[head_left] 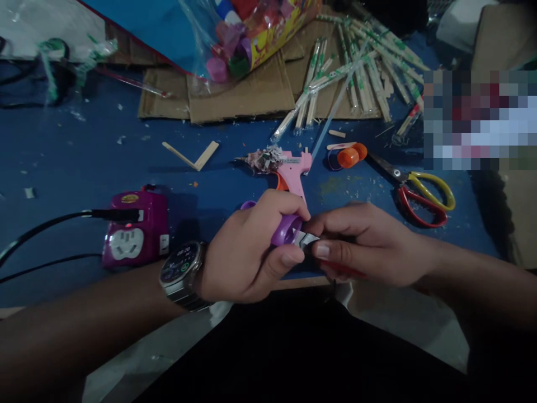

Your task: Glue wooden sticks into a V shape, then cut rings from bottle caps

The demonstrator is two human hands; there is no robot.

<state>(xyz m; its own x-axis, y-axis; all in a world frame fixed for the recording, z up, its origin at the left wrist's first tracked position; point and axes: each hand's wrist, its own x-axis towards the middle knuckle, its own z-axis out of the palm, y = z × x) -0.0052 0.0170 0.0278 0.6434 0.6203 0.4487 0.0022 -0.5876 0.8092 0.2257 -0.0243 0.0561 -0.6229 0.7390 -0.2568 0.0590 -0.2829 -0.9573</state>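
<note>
My left hand [251, 246], with a watch [183, 274] on its wrist, is closed around a purple plastic cup-like piece [286, 229]. My right hand [364, 243] grips a utility knife, its blade [305, 239] at the rim of the purple piece. Part of the knife's red handle [342, 268] shows under the right fingers. Just beyond the hands lies a pink glue gun [293, 162] with a clear glue stick in its back. Its front is wrapped in messy silvery scraps. How far the blade reaches into the purple piece I cannot tell.
Scissors [423, 193] and an orange plastic cap [351, 155] lie to the right. A purple power adapter [134, 229] with black cords stands at left. Snapped wooden sticks [197, 159] lie ahead. Behind are cardboard [239, 101], wrapped chopsticks [327, 84] and a bag of plastic pieces [251, 39].
</note>
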